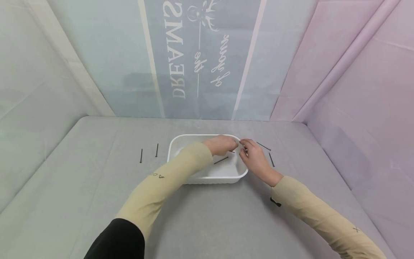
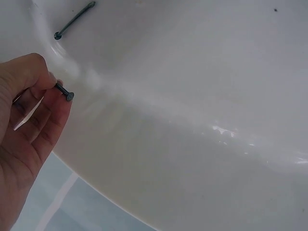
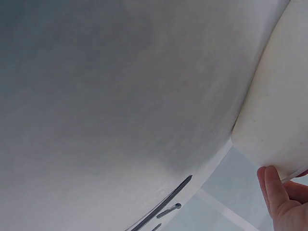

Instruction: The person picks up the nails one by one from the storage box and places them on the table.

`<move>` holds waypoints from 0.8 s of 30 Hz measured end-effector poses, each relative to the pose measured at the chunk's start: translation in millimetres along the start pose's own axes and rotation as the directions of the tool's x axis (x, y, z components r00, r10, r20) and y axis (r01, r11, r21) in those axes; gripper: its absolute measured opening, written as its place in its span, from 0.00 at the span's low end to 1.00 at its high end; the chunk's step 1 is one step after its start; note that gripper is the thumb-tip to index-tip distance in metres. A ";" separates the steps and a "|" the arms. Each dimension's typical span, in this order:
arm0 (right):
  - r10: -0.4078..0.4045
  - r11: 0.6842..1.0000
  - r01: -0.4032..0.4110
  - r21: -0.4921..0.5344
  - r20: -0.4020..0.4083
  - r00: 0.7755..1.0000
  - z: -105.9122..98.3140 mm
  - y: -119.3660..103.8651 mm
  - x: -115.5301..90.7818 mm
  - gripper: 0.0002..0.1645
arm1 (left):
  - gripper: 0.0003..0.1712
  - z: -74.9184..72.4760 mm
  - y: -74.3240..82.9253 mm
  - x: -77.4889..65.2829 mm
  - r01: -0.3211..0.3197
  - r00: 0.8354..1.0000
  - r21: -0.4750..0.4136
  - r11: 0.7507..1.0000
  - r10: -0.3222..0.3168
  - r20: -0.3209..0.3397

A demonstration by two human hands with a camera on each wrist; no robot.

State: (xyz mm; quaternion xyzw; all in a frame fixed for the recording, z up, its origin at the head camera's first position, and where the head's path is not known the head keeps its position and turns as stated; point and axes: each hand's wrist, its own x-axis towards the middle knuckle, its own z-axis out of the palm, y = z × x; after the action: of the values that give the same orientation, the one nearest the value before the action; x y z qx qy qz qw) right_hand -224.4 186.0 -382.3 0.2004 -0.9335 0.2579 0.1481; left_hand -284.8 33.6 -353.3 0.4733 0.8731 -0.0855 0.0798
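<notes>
My left hand (image 1: 222, 144) reaches over the white plastic tray (image 1: 213, 177) to its right end. Between thumb and fingertips it pinches a dark nail (image 2: 64, 91), whose flat head sticks out past the fingers. Another nail (image 1: 221, 160) lies on the tray's floor; the left wrist view shows it close to the curved wall. My right hand (image 1: 256, 158) holds the tray's rim at the right end, fingers against the outer wall (image 3: 276, 91). The right thumb is mostly out of frame in the right wrist view.
On the grey table (image 1: 210, 223), two nails lie left of the tray, a nearer one (image 1: 157, 150) and a farther one (image 1: 141, 155). To its right lie an upper nail (image 1: 263, 146) and a lower nail (image 1: 271, 159). A printed cloth wall (image 1: 129, 72) rises behind.
</notes>
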 end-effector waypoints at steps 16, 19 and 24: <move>0.011 1.000 -0.010 -0.024 0.025 1.000 -3.6 -3.1 -0.6 0.18 | 0.19 -13.9 4.6 -5.9 0.034 0.999 0.074 0.997 -0.036 0.031; 0.011 1.000 -0.011 -0.015 0.019 1.000 -3.4 -2.9 -0.4 0.18 | 0.19 -16.3 5.6 -8.2 0.029 0.999 0.086 0.996 -0.032 0.029; 0.005 1.000 -0.005 -0.018 0.016 1.000 -3.4 -3.0 0.0 0.18 | 0.21 -21.2 6.6 -13.3 0.017 1.000 0.089 0.996 -0.019 0.023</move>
State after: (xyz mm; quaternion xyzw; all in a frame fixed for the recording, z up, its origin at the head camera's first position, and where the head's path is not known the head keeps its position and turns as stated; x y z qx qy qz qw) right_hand -222.4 185.4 -378.3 0.1989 -0.9374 0.2482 0.1416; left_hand -273.3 31.1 -330.2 0.4675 0.8717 -0.1304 0.0683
